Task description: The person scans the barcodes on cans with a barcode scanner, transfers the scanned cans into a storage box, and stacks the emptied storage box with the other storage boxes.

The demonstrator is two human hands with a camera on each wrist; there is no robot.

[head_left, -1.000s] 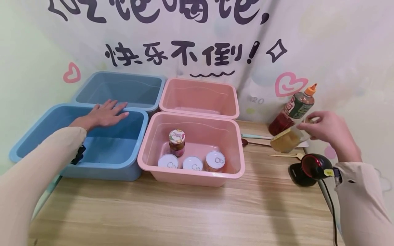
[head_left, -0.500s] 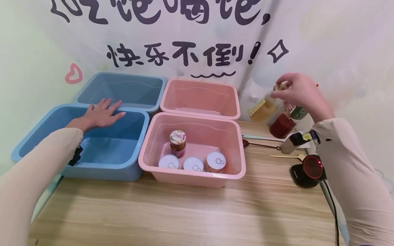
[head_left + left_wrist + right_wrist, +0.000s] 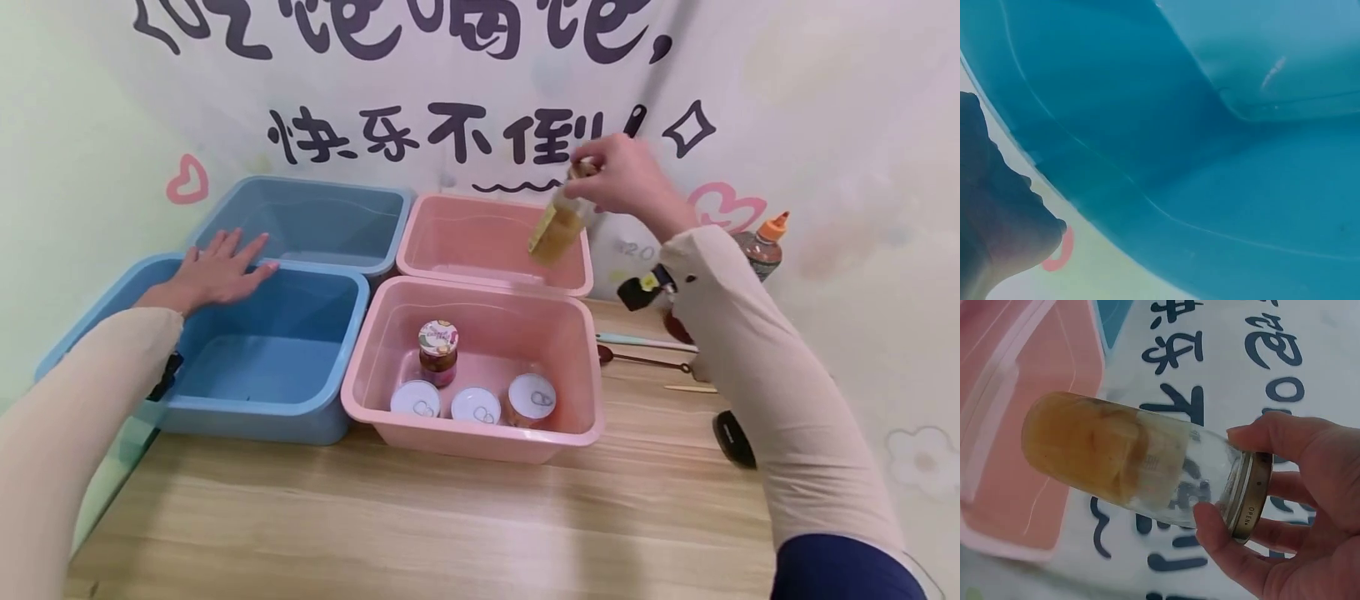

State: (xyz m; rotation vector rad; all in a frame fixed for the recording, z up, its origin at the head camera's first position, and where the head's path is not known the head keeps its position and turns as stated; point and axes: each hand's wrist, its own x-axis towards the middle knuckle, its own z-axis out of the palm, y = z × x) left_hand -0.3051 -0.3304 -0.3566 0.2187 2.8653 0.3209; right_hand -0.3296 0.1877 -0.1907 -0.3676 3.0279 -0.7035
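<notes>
My right hand (image 3: 618, 177) grips a glass jar (image 3: 557, 229) by its lid, above the back pink bin (image 3: 465, 242). In the right wrist view the jar (image 3: 1104, 450) has amber contents and a gold lid (image 3: 1252, 497), with thumb and fingers around its neck. My left hand (image 3: 213, 271) lies spread over the far rim of the front blue bin (image 3: 255, 408), holding nothing. The left wrist view shows that hand (image 3: 1010, 212) dark at the bin's edge. In the front pink bin (image 3: 465, 446) stand a patterned-lid jar (image 3: 438, 354) and several pull-tab cans (image 3: 476, 406).
A back blue bin (image 3: 300, 218) adjoins the other bins. On the right of the wooden table (image 3: 375, 517) lie a turquoise-handled utensil (image 3: 645, 340) and a brown spoon (image 3: 645, 361). An orange-capped sauce bottle (image 3: 761, 246) and a black device (image 3: 733, 437) are partly hidden by my right sleeve.
My right hand has carried the glass jar leftward and up from beside the sauce bottle to above the back pink bin. The left hand has slid slightly left along the blue rim.
</notes>
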